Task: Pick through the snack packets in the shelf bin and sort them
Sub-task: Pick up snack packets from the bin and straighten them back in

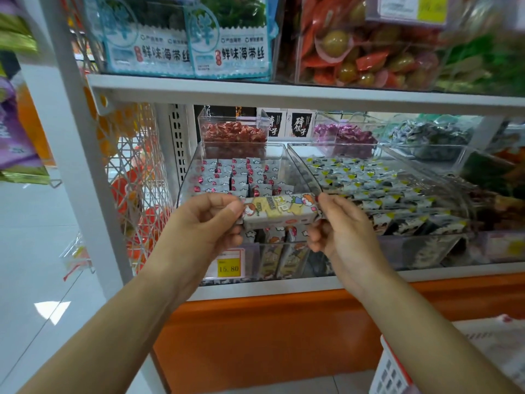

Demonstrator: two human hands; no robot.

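Observation:
A clear plastic shelf bin (189, 177) holds several small grey-white snack packets (227, 177) standing in rows. Just above its front edge I hold a stack of snack packets (279, 212) with cartoon print lying sideways. My left hand (210, 223) pinches its left end with thumb and curled fingers. My right hand (338, 226) pinches its right end. More of the same packets (279, 253) stand upright at the bin's front, below the held ones.
A second clear bin (443, 240) of black-and-white packets sits to the right. Smaller bins of red sweets (234, 132) and purple sweets (342, 135) stand behind. A yellow price tag (228, 268) hangs on the front. A white basket (392, 371) is at lower right, a wire rack (136, 177) at left.

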